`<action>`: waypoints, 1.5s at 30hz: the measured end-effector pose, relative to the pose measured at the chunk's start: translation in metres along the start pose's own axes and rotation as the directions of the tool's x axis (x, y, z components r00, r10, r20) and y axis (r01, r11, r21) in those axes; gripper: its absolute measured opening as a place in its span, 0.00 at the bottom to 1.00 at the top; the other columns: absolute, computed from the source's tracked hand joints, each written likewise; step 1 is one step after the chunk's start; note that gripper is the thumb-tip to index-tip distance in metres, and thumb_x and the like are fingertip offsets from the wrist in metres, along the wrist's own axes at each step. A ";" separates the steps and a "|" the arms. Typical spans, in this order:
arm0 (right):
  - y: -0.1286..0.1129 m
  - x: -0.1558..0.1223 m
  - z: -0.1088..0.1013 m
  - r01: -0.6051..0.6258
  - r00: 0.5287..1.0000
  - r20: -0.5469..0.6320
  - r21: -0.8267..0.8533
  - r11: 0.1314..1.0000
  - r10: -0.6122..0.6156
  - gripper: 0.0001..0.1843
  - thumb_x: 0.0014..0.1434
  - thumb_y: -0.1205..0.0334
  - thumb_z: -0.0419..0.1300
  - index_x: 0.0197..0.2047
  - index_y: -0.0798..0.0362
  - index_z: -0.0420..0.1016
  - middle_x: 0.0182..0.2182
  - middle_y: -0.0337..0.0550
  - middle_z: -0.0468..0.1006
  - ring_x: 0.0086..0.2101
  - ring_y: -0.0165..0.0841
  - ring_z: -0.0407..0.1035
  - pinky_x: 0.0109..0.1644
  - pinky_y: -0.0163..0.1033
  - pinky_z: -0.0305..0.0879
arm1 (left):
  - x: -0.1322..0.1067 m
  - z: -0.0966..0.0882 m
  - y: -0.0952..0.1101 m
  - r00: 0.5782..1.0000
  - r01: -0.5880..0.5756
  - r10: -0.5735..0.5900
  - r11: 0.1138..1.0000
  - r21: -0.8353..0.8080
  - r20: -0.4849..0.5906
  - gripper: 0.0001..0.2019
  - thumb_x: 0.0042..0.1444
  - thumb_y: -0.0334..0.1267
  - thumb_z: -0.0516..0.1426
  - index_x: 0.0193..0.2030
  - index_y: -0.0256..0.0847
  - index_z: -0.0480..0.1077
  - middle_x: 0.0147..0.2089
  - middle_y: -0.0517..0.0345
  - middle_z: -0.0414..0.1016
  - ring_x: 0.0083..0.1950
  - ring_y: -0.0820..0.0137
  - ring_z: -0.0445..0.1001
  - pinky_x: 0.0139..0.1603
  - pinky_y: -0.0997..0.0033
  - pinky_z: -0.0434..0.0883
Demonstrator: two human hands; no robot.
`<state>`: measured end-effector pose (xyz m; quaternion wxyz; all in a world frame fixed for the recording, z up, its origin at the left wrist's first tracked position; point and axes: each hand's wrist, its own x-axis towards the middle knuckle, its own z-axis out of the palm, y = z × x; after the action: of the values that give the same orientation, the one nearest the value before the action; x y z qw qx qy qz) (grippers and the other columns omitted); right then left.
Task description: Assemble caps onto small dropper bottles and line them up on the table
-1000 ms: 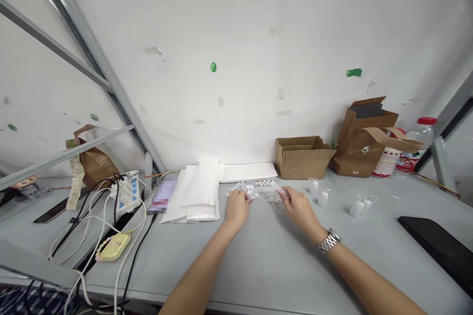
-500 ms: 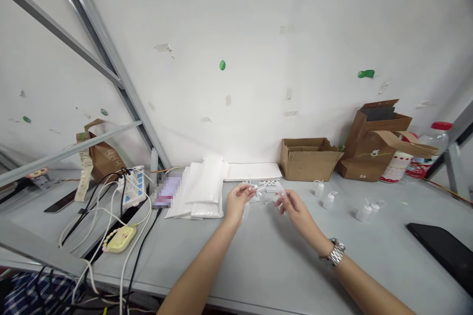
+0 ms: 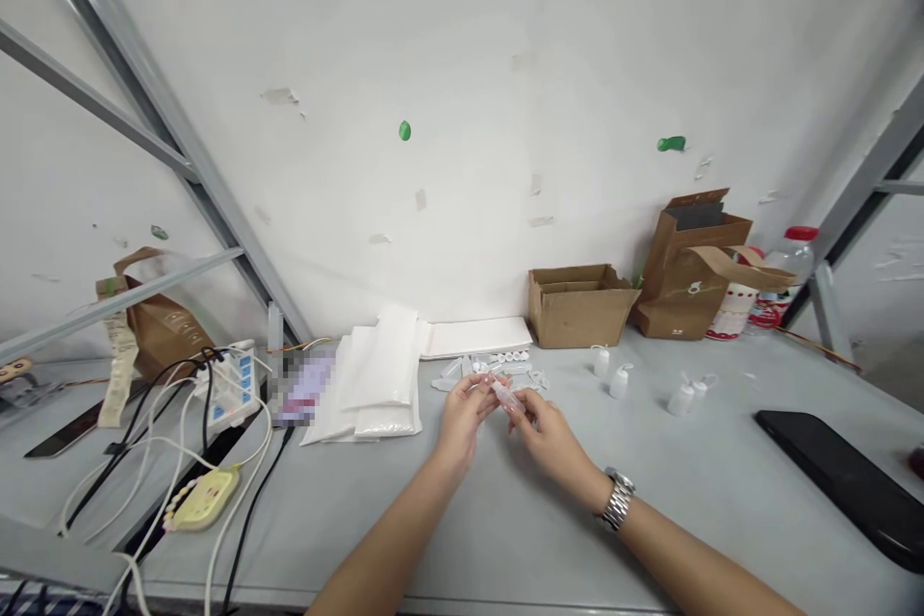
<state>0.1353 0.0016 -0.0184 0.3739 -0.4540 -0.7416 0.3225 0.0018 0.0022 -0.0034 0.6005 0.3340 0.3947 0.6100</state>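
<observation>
Between my hands is a small clear plastic bottle [image 3: 508, 398], tilted with its narrow end toward the left. My right hand [image 3: 549, 435], with a metal watch on the wrist, has its fingers closed around the bottle's body. The fingers of my left hand [image 3: 458, 422] pinch at the narrow end; whether they also hold a small cap or fitting there is too small to tell. Just behind my hands lie several small white caps [image 3: 514, 356] and loose clear plastic pieces [image 3: 453, 370], partly hidden by my fingers.
Several small white bottles [image 3: 619, 383] stand to the right, near a black phone-like slab [image 3: 837, 476]. Behind are a cardboard box [image 3: 581, 313], a brown paper bag [image 3: 679, 284] and white packets [image 3: 379, 371]. A power strip [image 3: 235, 385] with tangled cables and a yellow case [image 3: 206, 499] lie left.
My hands have come together and closer to me, with the clear bottle now plainly held between them. My right hand has moved left. The view has shifted to the right.
</observation>
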 end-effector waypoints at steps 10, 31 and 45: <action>-0.006 0.001 -0.001 -0.117 0.991 0.104 0.370 0.922 0.084 0.21 0.55 0.42 0.48 0.33 0.52 0.64 0.24 0.39 0.73 0.22 0.30 0.63 0.29 0.36 0.59 | 0.004 -0.001 0.001 0.981 0.064 -0.058 0.998 -0.024 0.186 0.13 0.45 0.41 0.61 0.34 0.33 0.73 0.41 0.47 0.75 0.44 0.65 0.71 0.43 0.70 0.66; -0.005 -0.005 -0.004 0.064 0.987 -0.146 -0.029 0.998 -0.067 0.15 0.58 0.49 0.49 0.34 0.52 0.68 0.27 0.43 0.72 0.31 0.36 0.62 0.41 0.43 0.56 | 0.001 -0.001 -0.001 0.965 0.100 -0.082 0.993 -0.061 0.248 0.13 0.47 0.40 0.60 0.38 0.33 0.74 0.46 0.44 0.74 0.50 0.62 0.69 0.53 0.65 0.61; -0.002 0.006 -0.009 -0.080 0.996 0.068 0.346 0.935 0.060 0.18 0.51 0.46 0.56 0.33 0.54 0.71 0.28 0.42 0.74 0.29 0.32 0.65 0.35 0.38 0.61 | 0.003 -0.006 0.001 0.976 0.116 -0.110 0.993 -0.023 0.186 0.14 0.44 0.40 0.62 0.35 0.32 0.74 0.40 0.46 0.76 0.45 0.63 0.71 0.50 0.66 0.63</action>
<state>0.1405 0.0076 -0.0108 0.4154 -0.3977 -0.6664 0.4745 -0.0043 0.0051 -0.0057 0.6738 0.3559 0.3455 0.5477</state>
